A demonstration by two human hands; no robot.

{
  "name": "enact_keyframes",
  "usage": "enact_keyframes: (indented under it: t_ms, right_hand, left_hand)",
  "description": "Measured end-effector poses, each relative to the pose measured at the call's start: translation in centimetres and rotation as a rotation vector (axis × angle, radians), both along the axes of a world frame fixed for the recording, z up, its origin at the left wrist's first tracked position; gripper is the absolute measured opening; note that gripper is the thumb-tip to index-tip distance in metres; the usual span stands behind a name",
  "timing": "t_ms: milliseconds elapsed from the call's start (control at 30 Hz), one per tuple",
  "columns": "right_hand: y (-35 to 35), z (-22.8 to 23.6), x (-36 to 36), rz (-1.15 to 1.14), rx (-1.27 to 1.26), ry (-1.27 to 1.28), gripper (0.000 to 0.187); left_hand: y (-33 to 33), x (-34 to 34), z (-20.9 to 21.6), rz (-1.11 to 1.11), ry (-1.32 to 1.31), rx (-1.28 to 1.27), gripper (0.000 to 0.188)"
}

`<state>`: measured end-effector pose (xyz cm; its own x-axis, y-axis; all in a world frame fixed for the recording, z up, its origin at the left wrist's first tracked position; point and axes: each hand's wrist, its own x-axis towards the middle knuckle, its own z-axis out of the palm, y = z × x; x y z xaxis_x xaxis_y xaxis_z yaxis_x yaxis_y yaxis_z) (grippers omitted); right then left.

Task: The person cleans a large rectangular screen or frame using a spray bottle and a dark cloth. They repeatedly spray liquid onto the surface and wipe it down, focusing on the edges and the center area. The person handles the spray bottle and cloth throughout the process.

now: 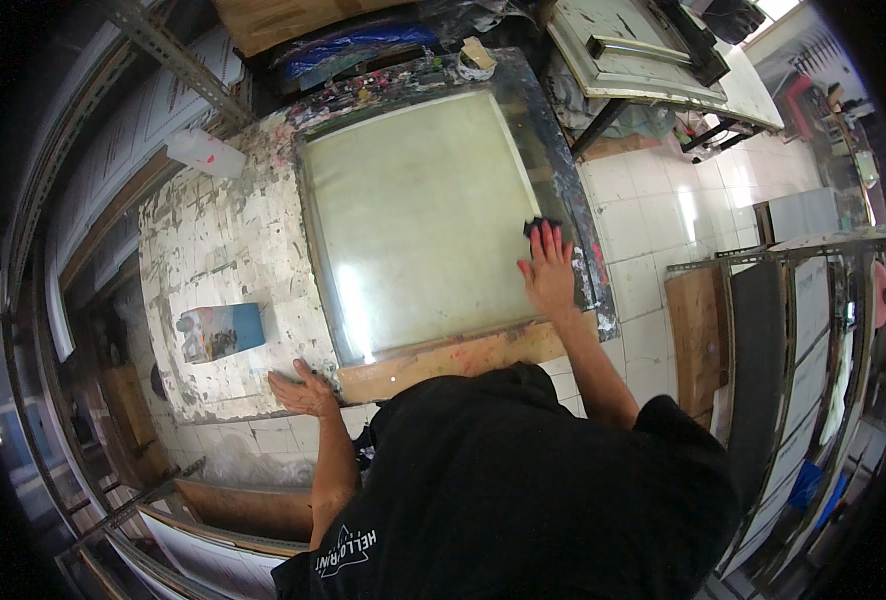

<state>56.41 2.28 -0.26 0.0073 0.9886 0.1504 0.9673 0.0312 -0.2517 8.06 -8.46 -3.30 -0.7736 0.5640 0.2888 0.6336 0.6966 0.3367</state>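
Observation:
A large pale greenish pane (423, 215), glossy and reflecting light at its lower left, is set into the paint-stained worktable (253, 180). My right hand (551, 272) is at the pane's right edge, its fingertips holding a crumpled black cloth (540, 226) down against the border strip. The fingertips look reddish. My left hand (305, 391) rests on the near edge of the table, left of the pane, with fingers apart and nothing in it. Just beyond it lies a blue and grey container (221, 331), smeared with paint.
A white plastic bottle (206, 153) is at the table's far left. A tape roll (476, 62) sits at the far edge. Wooden ledge (443, 358) runs along the near side. Metal racks (178, 65) flank the left; another table (663, 60) stands far right.

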Motion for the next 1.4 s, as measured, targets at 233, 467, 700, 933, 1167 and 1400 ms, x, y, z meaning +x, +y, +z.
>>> enact_keyframes:
  t_ms: [233, 467, 700, 933, 1167, 1400]
  right_hand:
    - [15.5, -1.8, 4.2, -0.103, 0.097, -0.098, 0.065]
    - [0.0, 0.2, 0.0, -0.133, -0.003, 0.006, 0.067]
    - [-3.4, 2.1, -0.7, -0.148, -0.108, 0.034, 0.072]
    - [20.4, -2.6, 2.4, -0.059, 0.07, -0.084, 0.075]
    - [30.7, -1.8, 4.7, -0.072, -0.051, -0.114, 0.076]
    - [8.2, -1.2, 1.5, -0.075, 0.021, 0.001, 0.066]
  left_hand:
    - [0.9, 0.1, -0.5, -0.025, 0.013, 0.007, 0.079]
    - [0.7, 0.5, 0.8, 0.023, -0.021, -0.038, 0.079]
    - [0.8, 0.9, 1.0, 0.021, -0.005, -0.09, 0.081]
    - [0.8, 0.2, 0.5, -0.053, 0.066, -0.013, 0.08]
    - [1.4, 0.9, 1.1, -0.067, 0.025, 0.044, 0.078]
    - [0.9, 0.8, 1.1, -0.004, 0.007, -0.039, 0.08]
